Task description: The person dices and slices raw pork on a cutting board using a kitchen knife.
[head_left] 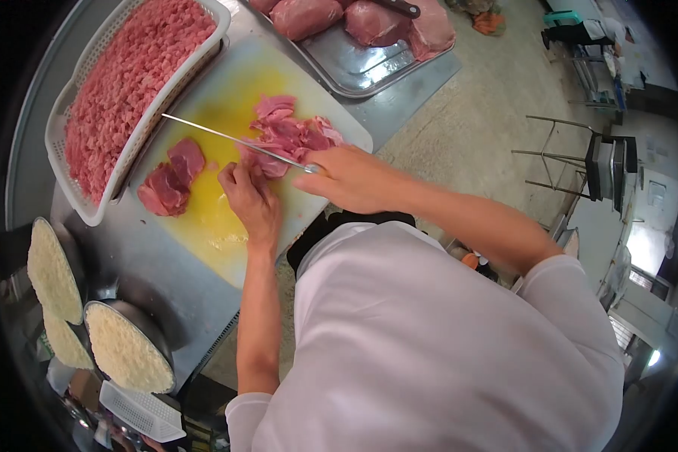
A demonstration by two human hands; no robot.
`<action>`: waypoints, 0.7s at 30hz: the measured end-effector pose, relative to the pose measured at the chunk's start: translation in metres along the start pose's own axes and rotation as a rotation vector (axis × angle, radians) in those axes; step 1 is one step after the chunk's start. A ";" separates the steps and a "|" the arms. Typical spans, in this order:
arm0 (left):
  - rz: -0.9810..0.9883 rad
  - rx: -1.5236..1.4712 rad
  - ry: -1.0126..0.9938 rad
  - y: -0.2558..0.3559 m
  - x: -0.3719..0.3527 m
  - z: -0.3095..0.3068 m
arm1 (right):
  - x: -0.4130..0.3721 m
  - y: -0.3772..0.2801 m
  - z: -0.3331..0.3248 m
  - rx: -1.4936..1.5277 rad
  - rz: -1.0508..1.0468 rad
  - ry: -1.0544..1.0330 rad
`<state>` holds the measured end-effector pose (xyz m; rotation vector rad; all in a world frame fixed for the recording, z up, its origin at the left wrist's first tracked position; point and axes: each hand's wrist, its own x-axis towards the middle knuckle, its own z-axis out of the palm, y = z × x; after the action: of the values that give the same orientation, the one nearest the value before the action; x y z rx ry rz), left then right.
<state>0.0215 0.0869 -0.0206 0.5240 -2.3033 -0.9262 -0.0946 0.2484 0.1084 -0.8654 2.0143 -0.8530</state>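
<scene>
As the right hand (350, 177) wraps its fingers round a knife (256, 148), the left hand (252, 200) curls at the sliced meat (282, 135) toward the near edge of the cutting board (203, 233), probably steadying it; whether those fingers grip is unclear. Two chunks (166, 188) lie toward the far edge, apparently leaving working room.

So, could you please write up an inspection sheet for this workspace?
Surface: metal table, white cutting board stained yellow.
Job's things: knife across cut meat; two darker meat pieces nearby.
Clutter: basket of diced meat, tray of large meat pieces, bowls of pale granules.
Hands: right hand grips the knife; left hand, fingers curled, is at the cut meat; contact unclear.
Cables: nothing seen.
Surroundings: floor, seat, another person.
</scene>
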 end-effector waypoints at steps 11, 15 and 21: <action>0.005 -0.012 -0.091 -0.005 0.005 -0.004 | 0.017 0.035 0.054 0.061 -0.036 0.114; 0.069 -0.024 -0.080 -0.003 0.005 -0.006 | 0.013 0.020 0.038 0.035 0.058 0.112; 0.053 0.003 -0.067 -0.009 0.000 -0.008 | -0.042 -0.021 0.010 0.066 0.173 0.011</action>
<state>0.0277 0.0767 -0.0226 0.4367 -2.3675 -0.9278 -0.0609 0.2676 0.1360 -0.6403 2.0253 -0.8228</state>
